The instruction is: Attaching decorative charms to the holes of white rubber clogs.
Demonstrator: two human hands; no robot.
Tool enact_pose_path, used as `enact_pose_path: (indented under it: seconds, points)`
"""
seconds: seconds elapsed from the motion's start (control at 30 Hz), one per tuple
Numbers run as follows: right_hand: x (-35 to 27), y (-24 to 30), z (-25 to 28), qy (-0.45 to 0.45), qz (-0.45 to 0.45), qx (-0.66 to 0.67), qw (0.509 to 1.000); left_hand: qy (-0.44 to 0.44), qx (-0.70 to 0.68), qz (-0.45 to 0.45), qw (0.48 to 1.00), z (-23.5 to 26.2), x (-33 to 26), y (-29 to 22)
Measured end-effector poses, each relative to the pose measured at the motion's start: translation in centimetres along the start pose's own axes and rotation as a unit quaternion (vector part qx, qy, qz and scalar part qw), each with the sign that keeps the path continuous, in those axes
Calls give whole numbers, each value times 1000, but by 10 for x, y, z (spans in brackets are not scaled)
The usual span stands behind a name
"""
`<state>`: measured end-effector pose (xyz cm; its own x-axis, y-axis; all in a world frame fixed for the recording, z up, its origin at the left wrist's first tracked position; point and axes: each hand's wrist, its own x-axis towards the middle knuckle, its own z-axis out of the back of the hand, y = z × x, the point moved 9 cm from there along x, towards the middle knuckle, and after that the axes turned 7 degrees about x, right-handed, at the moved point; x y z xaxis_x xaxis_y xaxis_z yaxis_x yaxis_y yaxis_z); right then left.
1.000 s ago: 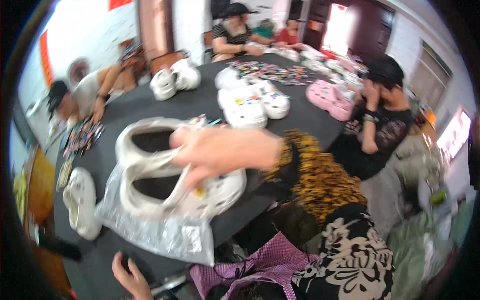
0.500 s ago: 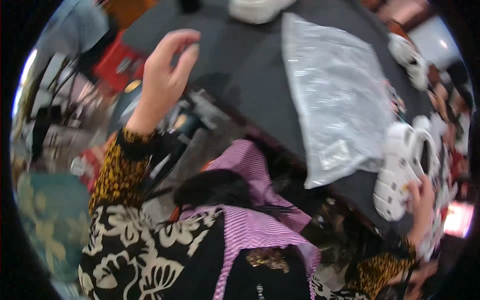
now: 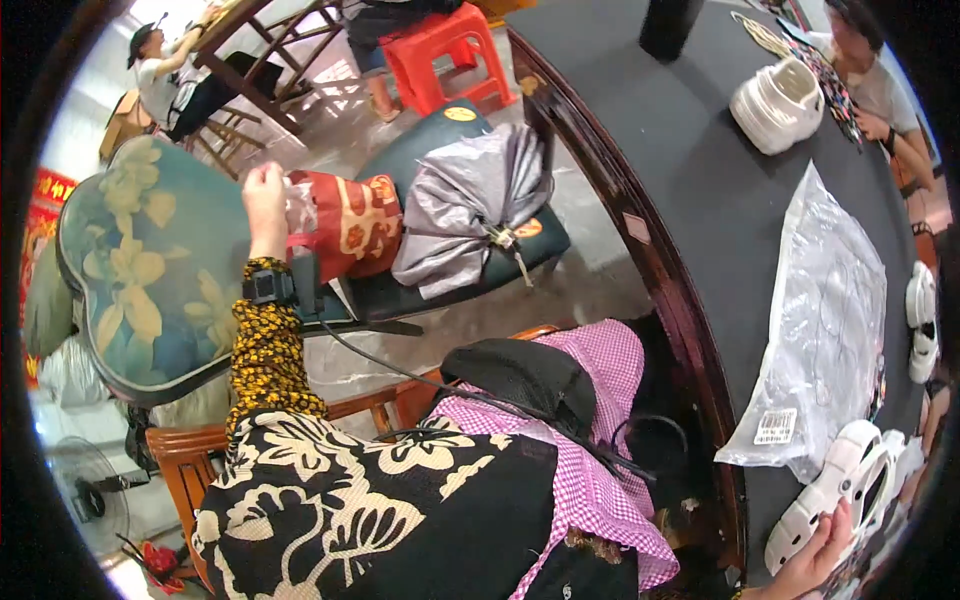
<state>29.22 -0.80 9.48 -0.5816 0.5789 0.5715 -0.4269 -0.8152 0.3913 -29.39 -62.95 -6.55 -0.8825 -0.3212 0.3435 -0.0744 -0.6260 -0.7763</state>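
Observation:
On my left, my left hand (image 3: 264, 205) is raised beside a red patterned bag (image 3: 352, 225) with clear plastic at its mouth. Its fingers are curled closed, and whatever they grip is hidden. A black device is strapped to that wrist. At the lower right, my right hand (image 3: 826, 548) has its fingers on a pair of white clogs (image 3: 808, 510) with holes in the uppers. A clear plastic bag (image 3: 822, 330) with a white label lies flat on the dark tabletop (image 3: 640, 110), just beyond the clogs.
A silver drawstring bag (image 3: 470, 205) rests on a green seat beside the red bag. Another white clog (image 3: 778, 105) stands farther along the table, near a black object (image 3: 670, 25). A floral green chair back (image 3: 160, 260), a red stool (image 3: 440, 60) and other people surround me.
My view has swung left, and my left hand has moved from near the table edge to the red bag, its fingers curling in. My right hand remains at the clogs.

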Motion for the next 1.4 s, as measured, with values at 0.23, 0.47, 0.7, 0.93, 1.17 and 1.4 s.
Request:
enact_pose_path:
  seconds: [0.23, 0.47, 0.7, 0.93, 1.17, 1.4]
  points:
    - [14, 13, -14, 44, 28, 1, 999, -4, 161, 70, 984, -31, -76, 118]
    - [21, 9, -19, 32, 49, 14, 998, 196, 326, 14, 925, -82, -146, 86]
    - [26, 37, -32, 64, 67, -33, 995, 152, 376, -96, 909, -54, -146, 55]
    - [15, 38, -21, 76, 46, -6, 996, 69, 275, -145, 948, -16, -142, 32]
    - [7, -23, -21, 98, -8, 27, 995, 209, 252, -185, 927, -55, -179, 33]
    - [19, -8, -22, 109, -10, 17, 994, 285, 340, -218, 869, -69, -204, 37]
